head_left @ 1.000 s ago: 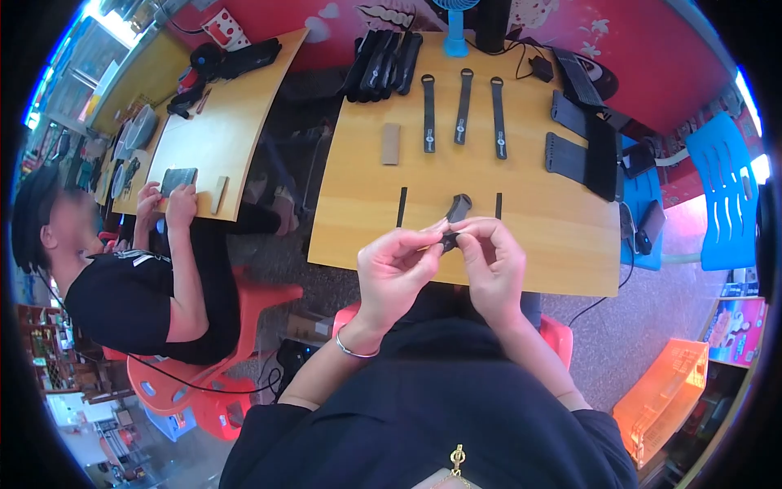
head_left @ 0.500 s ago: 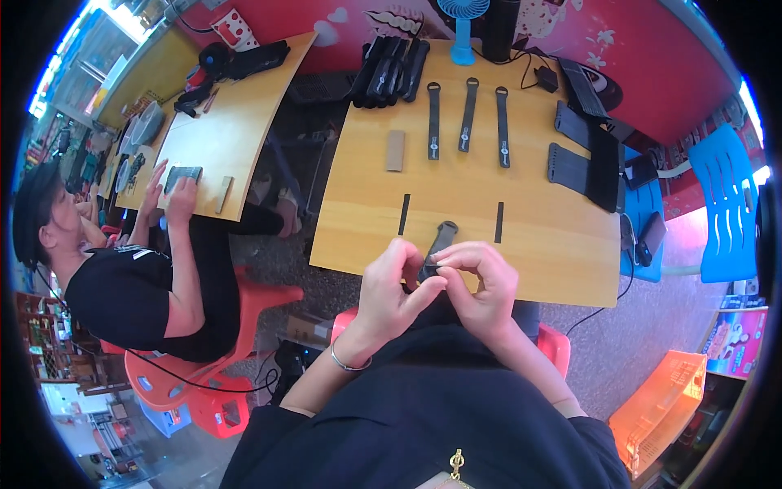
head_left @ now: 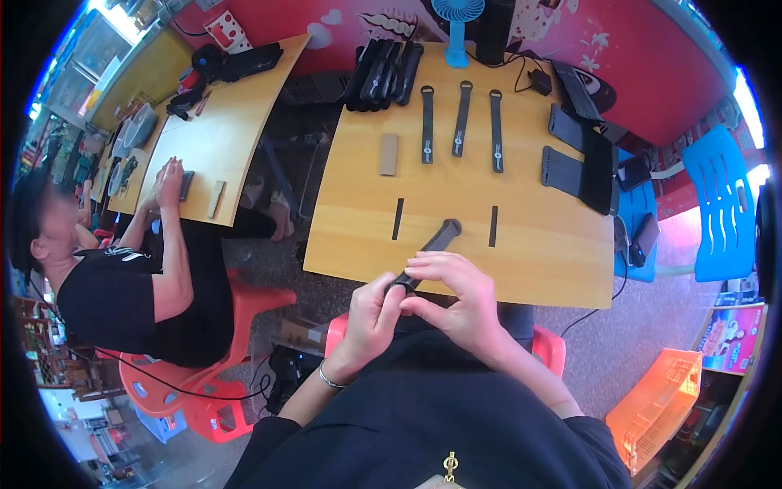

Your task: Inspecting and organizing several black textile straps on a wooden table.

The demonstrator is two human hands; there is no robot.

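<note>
Lowered toward the worktop's near edge at frame centre, both hands now pinch the dark strap: left hand should anchor its lower end while right hand works.

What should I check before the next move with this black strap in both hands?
1. Left hand on the near end of the black strap: ok, fingers wrap it.
2. Right hand on the strap: ok, fingers lie over its middle.
3. Far end of the strap free: ok, it sticks out over the wooden table, between the two thin black strips.
4. Strap closed or fastened: cannot tell, the hands hide that part.
5. Other straps out of the way: ok, three straps lie in a row at the far side.
6. Person at the neighbouring table apart: ok, their hands stay at their own table.
</note>
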